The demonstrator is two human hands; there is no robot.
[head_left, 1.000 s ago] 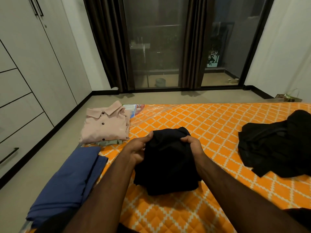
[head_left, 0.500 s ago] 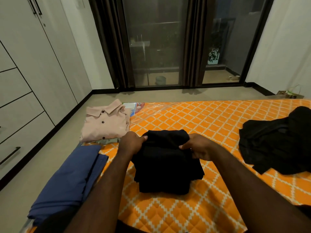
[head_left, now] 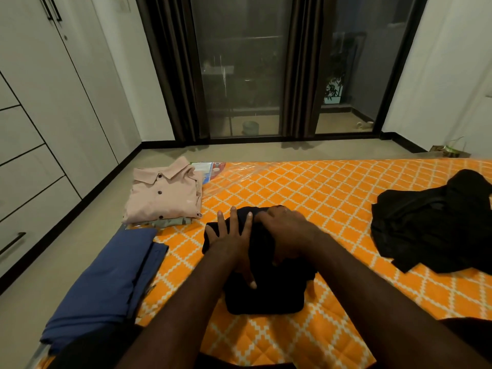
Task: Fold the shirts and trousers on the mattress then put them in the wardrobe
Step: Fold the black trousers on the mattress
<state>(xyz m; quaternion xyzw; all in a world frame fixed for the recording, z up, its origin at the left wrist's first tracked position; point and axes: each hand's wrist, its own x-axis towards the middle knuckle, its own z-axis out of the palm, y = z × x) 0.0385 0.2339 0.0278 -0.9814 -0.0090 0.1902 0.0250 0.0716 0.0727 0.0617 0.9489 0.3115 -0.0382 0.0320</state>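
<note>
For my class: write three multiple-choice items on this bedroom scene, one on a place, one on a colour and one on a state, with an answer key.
1. Where is the pink shirt?
A. At the far left corner of the mattress.
B. On the floor.
C. In a drawer.

2. What colour is the folded cloth at the near left edge?
A. Red.
B. Blue.
C. White.

3. How is the left hand?
A. Holding a hanger.
B. Raised in the air.
C. Flat on the black garment, fingers straight.

Key:
1 A, it lies folded at that corner.
2 B, it is plainly blue.
3 C, the spread fingers press on the black garment.
</note>
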